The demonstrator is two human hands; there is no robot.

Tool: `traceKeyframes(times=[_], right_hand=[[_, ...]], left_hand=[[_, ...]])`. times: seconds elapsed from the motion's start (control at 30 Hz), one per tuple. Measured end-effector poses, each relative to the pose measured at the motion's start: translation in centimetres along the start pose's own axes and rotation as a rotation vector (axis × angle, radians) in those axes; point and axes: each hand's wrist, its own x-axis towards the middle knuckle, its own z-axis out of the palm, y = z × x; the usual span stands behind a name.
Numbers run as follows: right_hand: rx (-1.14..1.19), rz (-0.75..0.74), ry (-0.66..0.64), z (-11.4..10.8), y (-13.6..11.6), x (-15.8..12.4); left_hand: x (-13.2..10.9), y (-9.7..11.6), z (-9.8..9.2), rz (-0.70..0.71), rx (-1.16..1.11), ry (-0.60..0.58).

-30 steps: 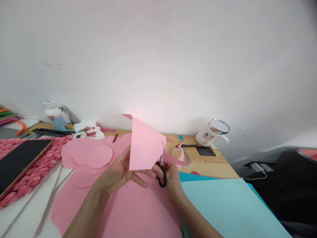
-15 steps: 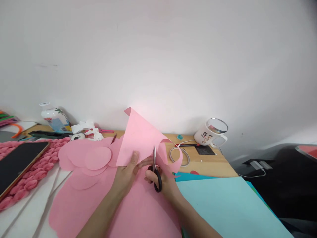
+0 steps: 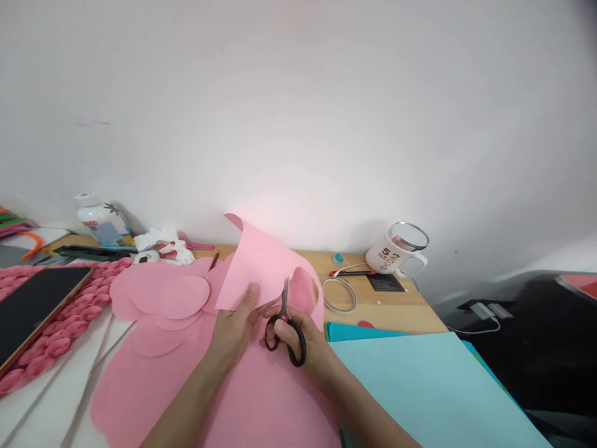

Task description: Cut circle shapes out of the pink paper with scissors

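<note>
My left hand [image 3: 237, 326] pinches the lower edge of a pink sheet of paper [image 3: 259, 267], thumb on top. The sheet stands up tilted, its upper left corner curled over. In my right hand [image 3: 303, 336] is a pair of scissors [image 3: 297, 342] with black handles, the blades pointing up at a cut in the paper. The handles are spread apart. A partly cut strip of the sheet curls round to the right of the blades. Below both hands lies larger pink paper [image 3: 275, 398], and rounded pink paper cutouts [image 3: 184, 297] overlap at the left.
Light blue paper sheets [image 3: 420, 379] lie at the right. Behind them are a white mug [image 3: 389, 254], a coiled cable [image 3: 352, 298] and a pen [image 3: 357, 273]. A phone [image 3: 37, 305] rests on a pink braided mat [image 3: 69, 330] at the left, before a white bottle [image 3: 102, 221].
The scissors have turned and moved slightly left, and their handles have spread apart. The pink sheet has dropped a little, and its curled strip has swung left, off the cable.
</note>
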Motion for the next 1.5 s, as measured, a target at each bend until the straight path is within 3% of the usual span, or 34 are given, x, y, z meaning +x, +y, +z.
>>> traceKeyframes(times=[0.17, 0.33, 0.63, 1.5], right_hand=[[-0.201, -0.084, 0.106, -0.2, -1.0, 0.2], [-0.298, -0.177, 0.269, 0.1, -1.2, 0.1], [-0.274, -0.120, 0.177, 0.0, -1.8, 0.0], [-0.312, -0.096, 0.266, 0.0, -1.6, 0.1]], left_hand=[[0.4, -1.0, -0.6, 0.103, 0.061, -0.008], [0.4, -1.3, -1.1, 0.094, 0.188, -0.002], [0.1, -1.0, -0.8, 0.149, 0.468, 0.057], [-0.1, -0.5, -0.7, 0.189, 0.569, 0.072]])
